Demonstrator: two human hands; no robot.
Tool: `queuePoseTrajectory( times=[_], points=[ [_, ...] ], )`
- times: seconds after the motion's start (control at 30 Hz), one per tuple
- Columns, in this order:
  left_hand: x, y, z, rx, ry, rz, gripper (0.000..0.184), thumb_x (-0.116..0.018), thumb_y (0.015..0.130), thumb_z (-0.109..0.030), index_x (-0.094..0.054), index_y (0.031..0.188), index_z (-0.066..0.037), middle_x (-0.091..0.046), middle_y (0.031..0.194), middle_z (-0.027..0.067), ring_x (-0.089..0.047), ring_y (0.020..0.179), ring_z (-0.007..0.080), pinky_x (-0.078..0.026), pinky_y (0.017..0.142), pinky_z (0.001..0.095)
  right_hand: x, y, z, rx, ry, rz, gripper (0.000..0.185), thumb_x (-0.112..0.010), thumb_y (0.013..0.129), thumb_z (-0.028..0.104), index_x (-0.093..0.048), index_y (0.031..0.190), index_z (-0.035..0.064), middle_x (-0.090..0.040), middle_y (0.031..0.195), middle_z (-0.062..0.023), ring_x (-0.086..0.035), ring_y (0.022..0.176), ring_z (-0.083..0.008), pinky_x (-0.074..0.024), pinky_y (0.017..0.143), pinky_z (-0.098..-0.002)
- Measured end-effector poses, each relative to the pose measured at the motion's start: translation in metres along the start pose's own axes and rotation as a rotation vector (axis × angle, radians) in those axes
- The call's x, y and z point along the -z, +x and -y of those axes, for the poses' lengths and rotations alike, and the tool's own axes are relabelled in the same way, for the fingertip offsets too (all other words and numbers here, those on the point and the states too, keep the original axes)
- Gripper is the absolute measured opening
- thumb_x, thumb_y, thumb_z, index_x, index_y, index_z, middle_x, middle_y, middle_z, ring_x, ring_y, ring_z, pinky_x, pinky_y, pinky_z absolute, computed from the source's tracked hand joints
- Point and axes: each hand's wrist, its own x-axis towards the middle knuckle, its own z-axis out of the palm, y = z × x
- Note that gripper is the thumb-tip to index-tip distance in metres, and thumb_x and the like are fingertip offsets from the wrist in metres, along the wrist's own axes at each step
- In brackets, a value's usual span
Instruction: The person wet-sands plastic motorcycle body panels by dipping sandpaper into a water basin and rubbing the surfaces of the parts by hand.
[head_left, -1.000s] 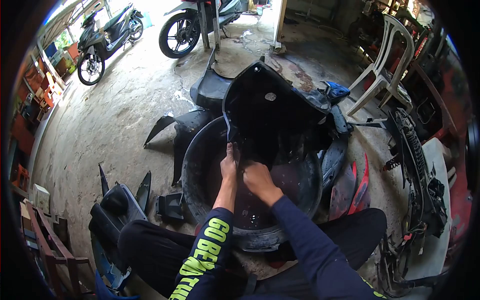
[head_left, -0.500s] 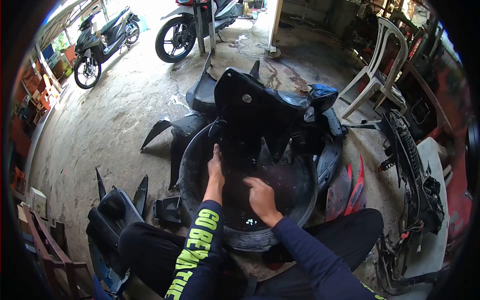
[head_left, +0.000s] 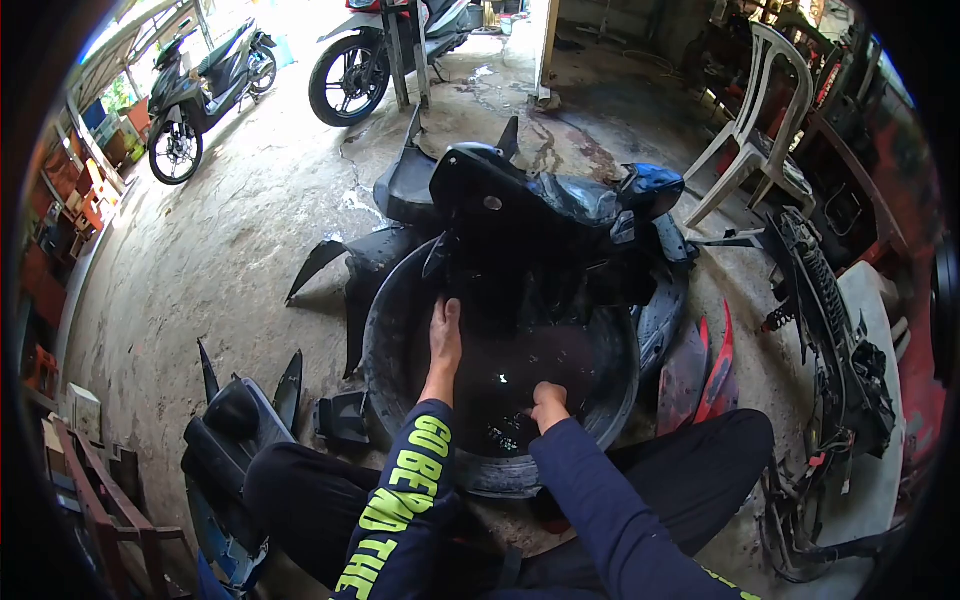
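A round black tub (head_left: 382, 345) of dark liquid stands between my knees. A large black plastic panel (head_left: 480, 195) with a small pale round spot leans over the tub's far side, its lower part in shadow. My left hand (head_left: 446, 340) is at the lower left part of the panel, fingers pointing away from me; what its fingertips touch is hard to see in the dark. Over the near right part of the liquid is my right hand (head_left: 547, 402), its fingers curled; whatever they hold is too small or hidden to name.
Black fairings (head_left: 375, 250) lie left of the tub, more panels (head_left: 235, 425) nearer me. Red pieces (head_left: 715, 375), a motorcycle frame (head_left: 830, 340) and a plastic chair (head_left: 755, 130) are on the right. Two motorcycles (head_left: 350, 85) stand behind.
The black panel has tilted down and away over the tub. My right hand has moved from beside my left hand toward me and to the right, its fingers now curled.
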Motion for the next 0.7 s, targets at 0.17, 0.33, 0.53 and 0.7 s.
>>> queuePoseTrajectory(
  times=[0.17,0.33,0.53,0.7],
  points=[
    [-0.005,0.008,0.018,0.181,0.056,0.173,0.059,-0.057,0.094,-0.046,-0.050,0.129,0.001,-0.061,0.117,0.0179,-0.066,0.097,0.0249,-0.054,0.081,0.0336,0.003,-0.015,0.001,-0.060,0.245,0.190,0.028,-0.049,0.089,0.002,-0.063,0.113,-0.0027,-0.065,0.108,-0.0192,-0.066,0.096,-0.0308,-0.0565,0.076,-0.0462],
    [-0.010,-0.013,0.009,0.481,-0.056,0.209,0.037,-0.059,0.095,-0.030,-0.057,0.117,-0.001,-0.065,0.090,0.0126,-0.066,0.073,0.0175,-0.053,0.062,0.0305,-0.022,-0.005,-0.002,-0.082,0.487,0.385,0.037,-0.044,0.087,-0.005,-0.051,0.123,0.0018,-0.056,0.120,-0.0209,-0.059,0.105,-0.0402,-0.0526,0.081,-0.0655],
    [-0.006,-0.004,0.006,0.219,0.504,0.245,0.039,-0.053,0.096,-0.016,-0.049,0.131,0.002,-0.065,0.109,0.0229,-0.070,0.091,0.0322,-0.059,0.075,0.0400,-0.036,-0.075,0.024,0.120,0.637,0.484,0.036,-0.046,0.085,-0.006,-0.053,0.120,0.0025,-0.056,0.114,-0.0187,-0.058,0.104,-0.0353,-0.0559,0.079,-0.0538],
    [-0.009,-0.007,-0.008,0.490,-0.229,0.195,0.049,-0.046,0.097,-0.007,-0.029,0.142,-0.003,-0.048,0.133,0.0228,-0.066,0.099,0.0355,-0.057,0.080,0.0449,-0.015,-0.053,0.007,-0.001,0.384,0.077,0.028,-0.049,0.086,0.000,-0.063,0.111,0.0005,-0.063,0.108,-0.0169,-0.064,0.091,-0.0315,-0.0554,0.069,-0.0473]
  ],
)
